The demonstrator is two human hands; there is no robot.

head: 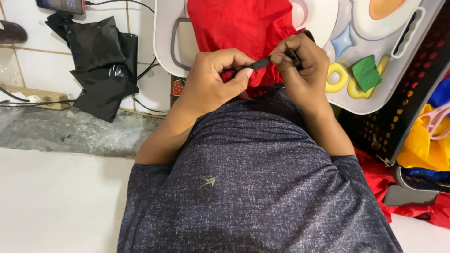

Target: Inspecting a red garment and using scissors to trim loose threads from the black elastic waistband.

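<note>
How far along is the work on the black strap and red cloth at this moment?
Nothing looks finished: the red cloth lies bunched on the white tray. In hand: the left hand pinches one end of the black strap, and the right hand grips the other end with a small dark item I cannot identify. Whether the strap is attached to the cloth is hidden.

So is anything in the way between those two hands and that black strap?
Nothing visible. The left hand and right hand each pinch the black strap directly, fingertips on it, with the red cloth lying just behind.
</note>
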